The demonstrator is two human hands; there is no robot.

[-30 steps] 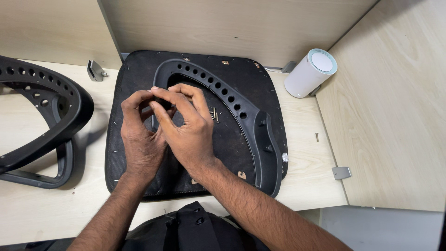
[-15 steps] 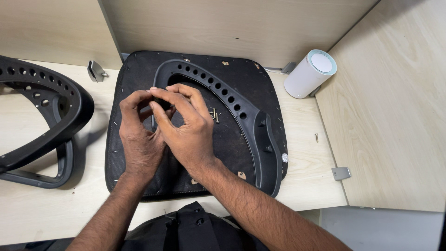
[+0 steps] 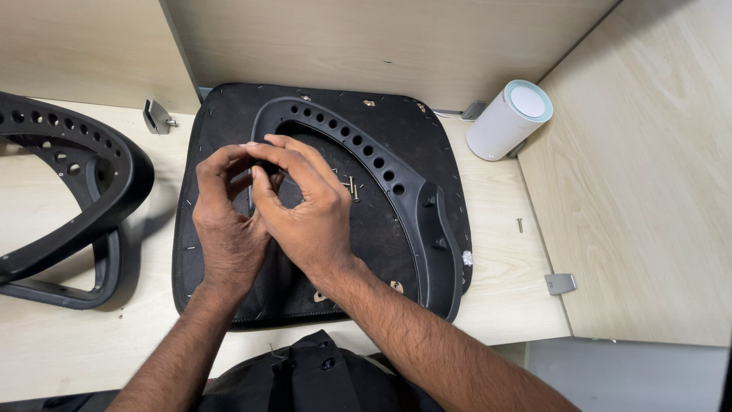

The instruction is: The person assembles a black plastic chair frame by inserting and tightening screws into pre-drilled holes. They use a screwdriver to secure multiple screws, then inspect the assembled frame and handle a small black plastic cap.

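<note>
Both the left hand [image 3: 229, 221] and right hand [image 3: 309, 210] pinch something tiny, hidden between their fingertips, likely slippery, above the stiff black seat pan [image 3: 396, 133] mid-desk.

Seat pad [image 3: 229, 137] mid-table [image 3: 69, 336], curved armrest [image 3: 396, 183] on it, cylinder [image 3: 507, 122] right, second armrest [image 3: 69, 206] left.

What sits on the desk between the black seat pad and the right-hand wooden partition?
In the head view, mostly bare desk: one small loose screw lies between the seat pad and the partition, with a metal bracket nearer the front edge.
</note>
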